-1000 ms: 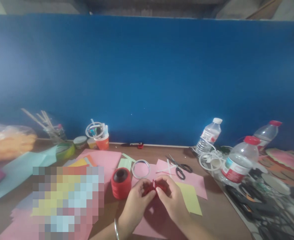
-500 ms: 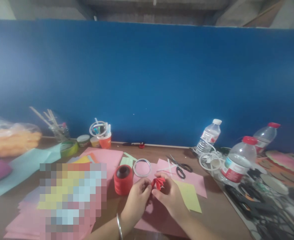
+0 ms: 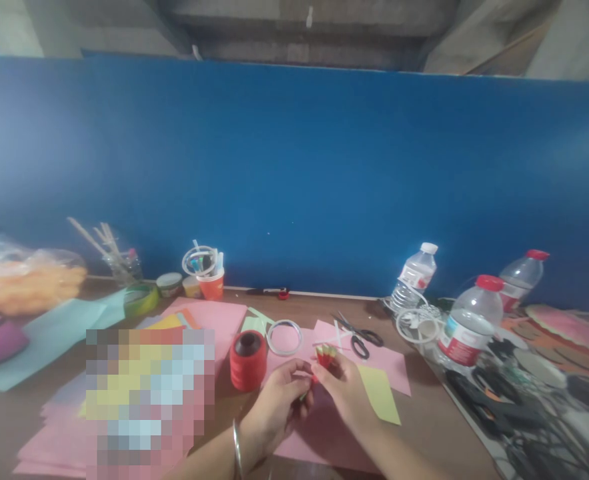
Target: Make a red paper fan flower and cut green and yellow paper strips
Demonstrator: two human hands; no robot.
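Note:
A small red folded paper piece point(image 3: 326, 355) with pale yellow at its fanned top is between my hands, above a pink sheet point(image 3: 308, 437). My right hand point(image 3: 347, 390) is closed around it, thumb pressed against its front. My left hand point(image 3: 285, 399), with a silver bangle at the wrist, is closed in a pinch at a red bit at its lower end; the fingers partly hide what they grip. Left of the hands stands a large red thread spool point(image 3: 248, 362). A roll of clear tape point(image 3: 285, 338) lies just behind them.
Black-handled scissors point(image 3: 359, 337) and a yellow sheet point(image 3: 380, 393) lie to the right. Bottles point(image 3: 471, 327), cables and tools crowd the right side. Pink paper stacks point(image 3: 49, 440) are at left. An orange cup point(image 3: 211, 285) stands near the blue partition point(image 3: 294, 167).
The folded paper has turned in my hands, its top now showing pale yellow. My left fingertips have moved slightly lower on it. The view has tilted up slightly.

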